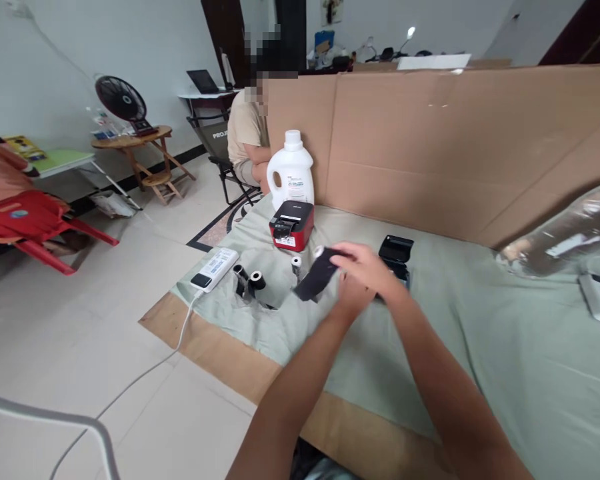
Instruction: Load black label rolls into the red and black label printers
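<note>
My right hand [363, 263] pinches a roll of black paper or ribbon [316, 273], which has a pale end and a loose strip hanging down to the left. My left hand [353, 295] is just below, curled and partly covered by the right; what it grips is hidden. Left of the hands, small rolls stand on the cloth: a white-ended roll [296, 265] and two black rolls with strips trailing, one [257, 280] beside the other [239, 272]. Behind them sits a red and black label printer [293, 225]. A black device with its lid raised [396, 249] is partly hidden behind my right wrist.
Pale green cloth [480, 320] covers the work surface. A white jug [293, 170] stands behind the printer, before a tall cardboard panel [405, 147]. A white power strip [215, 269] trails its cable off the left edge. Right lies a clear plastic-wrapped bundle [560, 233]. A person [247, 133] sits beyond.
</note>
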Action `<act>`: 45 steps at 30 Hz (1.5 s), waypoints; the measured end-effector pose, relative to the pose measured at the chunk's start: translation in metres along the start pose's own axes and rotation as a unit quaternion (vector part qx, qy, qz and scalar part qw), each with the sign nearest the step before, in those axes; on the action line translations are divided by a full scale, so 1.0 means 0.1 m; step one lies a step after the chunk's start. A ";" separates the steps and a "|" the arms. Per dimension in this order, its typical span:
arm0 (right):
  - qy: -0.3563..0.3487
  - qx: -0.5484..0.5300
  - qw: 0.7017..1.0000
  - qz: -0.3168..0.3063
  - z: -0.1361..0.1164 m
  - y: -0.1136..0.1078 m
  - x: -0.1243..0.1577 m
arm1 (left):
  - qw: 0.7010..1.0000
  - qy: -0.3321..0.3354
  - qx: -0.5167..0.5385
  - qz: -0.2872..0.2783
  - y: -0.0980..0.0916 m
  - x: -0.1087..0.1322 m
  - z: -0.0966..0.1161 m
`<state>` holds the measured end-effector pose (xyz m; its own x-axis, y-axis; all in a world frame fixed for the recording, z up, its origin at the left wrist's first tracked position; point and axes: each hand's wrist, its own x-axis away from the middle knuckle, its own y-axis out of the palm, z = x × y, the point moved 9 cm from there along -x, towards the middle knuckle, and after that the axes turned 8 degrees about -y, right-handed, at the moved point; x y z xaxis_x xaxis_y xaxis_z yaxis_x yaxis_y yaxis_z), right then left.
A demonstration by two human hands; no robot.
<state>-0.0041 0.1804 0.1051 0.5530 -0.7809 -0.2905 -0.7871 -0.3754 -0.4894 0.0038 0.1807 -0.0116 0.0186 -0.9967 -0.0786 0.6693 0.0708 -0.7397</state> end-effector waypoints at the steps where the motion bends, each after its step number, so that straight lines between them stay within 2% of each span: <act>1: 0.025 -0.036 0.998 0.041 0.13 -0.33 0.14 | 1.000 0.007 -0.003 0.001 0.00 0.01 0.02; 3: 0.063 -0.090 0.988 0.108 0.41 -0.91 0.43 | 1.000 0.022 -0.014 -0.009 0.01 0.03 0.05; 4: 0.077 -0.096 0.985 0.119 0.55 -1.12 0.55 | 0.999 0.024 -0.018 -0.011 0.00 0.04 0.06; 5: 0.087 -0.085 0.985 0.125 0.68 -1.28 0.66 | 0.999 0.024 -0.022 -0.011 0.00 0.05 0.07; 7: 0.097 -0.032 0.988 0.115 0.90 -1.45 0.77 | 0.999 0.024 -0.026 -0.010 -0.02 0.06 0.07; 9: 0.090 0.049 0.990 0.092 1.05 -1.46 0.79 | 0.999 0.022 -0.035 -0.009 -0.02 0.06 0.07; 11: 0.080 0.145 0.984 0.071 1.15 -1.37 0.74 | 0.999 0.017 -0.046 -0.010 -0.01 0.05 0.06; 14: 0.092 0.276 0.955 0.064 1.27 -1.24 0.67 | 0.998 0.014 -0.058 -0.009 0.01 0.04 0.05; 17: 0.114 0.333 0.934 0.062 1.36 -1.17 0.66 | 0.998 0.014 -0.060 -0.007 0.02 0.04 0.05; 22: 0.133 0.346 0.927 0.065 1.45 -1.12 0.69 | 0.999 0.016 -0.045 -0.007 0.01 0.04 0.05; 30: 0.117 0.280 0.947 0.109 1.48 -1.20 0.70 | 0.999 0.008 -0.044 -0.010 0.02 0.04 0.03; 37: 0.120 0.338 0.930 0.083 1.64 -1.09 0.73 | 0.999 0.015 -0.036 -0.007 0.03 0.04 0.03; 41: 0.129 0.349 0.916 0.151 1.61 -1.16 0.76 | 0.999 0.027 -0.026 -0.008 0.04 0.03 0.04; 45: 0.073 0.309 0.912 0.259 1.46 -1.35 0.75 | 0.998 0.063 -0.007 0.003 0.00 0.06 0.09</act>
<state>0.1833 0.2452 0.0292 0.0722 -0.8487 -0.5240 -0.6024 0.3816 -0.7011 0.0104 0.1746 -0.0066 -0.0712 -0.9834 -0.1667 0.6592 0.0791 -0.7478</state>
